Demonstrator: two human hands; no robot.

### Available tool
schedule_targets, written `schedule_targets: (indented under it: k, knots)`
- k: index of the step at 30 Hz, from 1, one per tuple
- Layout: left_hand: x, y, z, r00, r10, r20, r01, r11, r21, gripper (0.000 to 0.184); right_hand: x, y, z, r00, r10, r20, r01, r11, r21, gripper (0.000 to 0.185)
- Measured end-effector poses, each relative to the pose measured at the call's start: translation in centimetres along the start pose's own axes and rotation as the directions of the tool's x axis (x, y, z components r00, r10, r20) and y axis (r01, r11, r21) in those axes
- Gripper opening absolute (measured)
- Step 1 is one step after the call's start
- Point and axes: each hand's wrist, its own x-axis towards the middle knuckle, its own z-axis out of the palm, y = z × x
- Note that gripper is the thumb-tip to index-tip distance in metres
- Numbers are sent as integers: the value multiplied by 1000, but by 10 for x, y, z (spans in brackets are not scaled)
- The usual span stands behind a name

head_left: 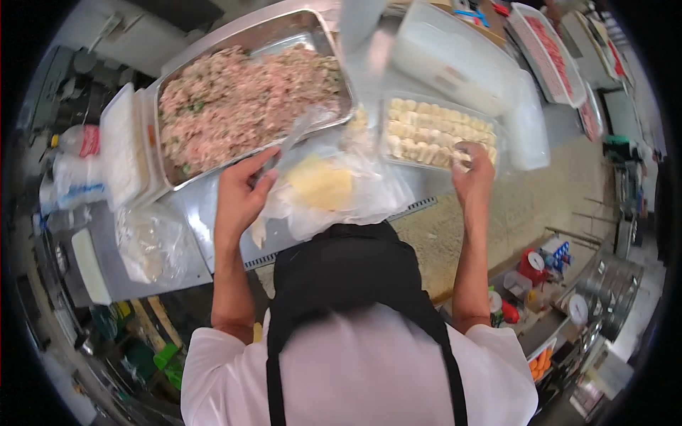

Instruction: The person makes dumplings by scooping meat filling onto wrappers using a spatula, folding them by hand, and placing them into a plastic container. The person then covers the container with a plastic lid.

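Note:
My left hand [241, 195] is closed around the end of a thin, flat spatula [292, 136], whose blade points toward the steel tray [168, 170] of pink minced meat [234, 106] flecked with green. My right hand [474, 174] pinches a small pale dumpling [463, 162] at the front edge of a clear plastic box [387, 135]. Rows of similar dumplings [426, 128] fill that box. Between my hands, a stack of yellowish wrappers [320, 183] lies on a crumpled plastic bag [380, 188] at the table's edge.
A white lidded container [122, 149] and a knotted plastic bag [149, 245] are on the left. Large translucent boxes [455, 57] stand behind the dumplings. Farther right is a white basket [547, 53] holding red contents. A bottle [78, 140] stands at far left.

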Motion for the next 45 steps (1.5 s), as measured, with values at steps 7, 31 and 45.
schedule_targets:
  k: [7,31,45]
  knots:
    - [0,-20,9,998,-47,-35,45,998,-49,38,-57,-91,144,721,-590,363,403,784,472,17]
    - [161,-11,42,967,95,234,-238,656,716,19,-17,-18,82,648,-4,761,-761,-51,647,54]
    - [137,-42,30,866,160,473,-408,772,487,6,-16,-17,76,757,129,641,-620,-170,766,38]
